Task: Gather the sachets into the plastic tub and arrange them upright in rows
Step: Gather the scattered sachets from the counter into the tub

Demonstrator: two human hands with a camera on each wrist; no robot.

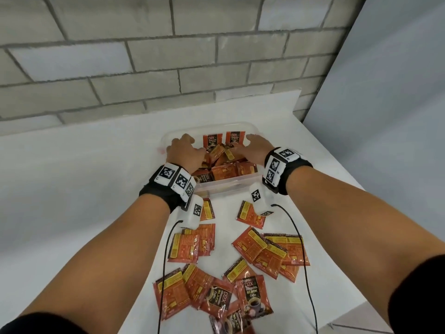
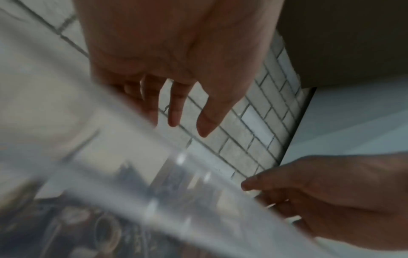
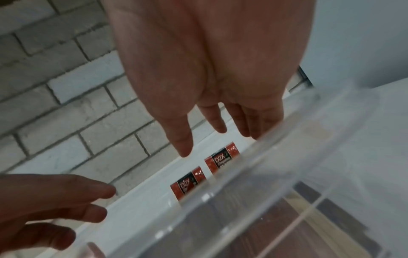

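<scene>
Now both your hands are over the tub (image 1: 226, 188) near the tabletop's (image 1: 72, 184) far edge: left hand (image 1: 185, 153) and right hand (image 1: 256, 148) with fingers straight, gripping nothing. Two sachets (image 1: 212, 140) stand upright at the tub's far wall, others lie jumbled inside, and many more sachets (image 1: 265, 249) lie scattered toward the near edge.

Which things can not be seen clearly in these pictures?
- Left hand fingertips: head view, sunk among sachets in the tub.
- Tub contents: left wrist view, blurred through its wall.
- Nearest sachets: head view, cut off by the bottom edge.
- Sachet small print: too small.
</scene>
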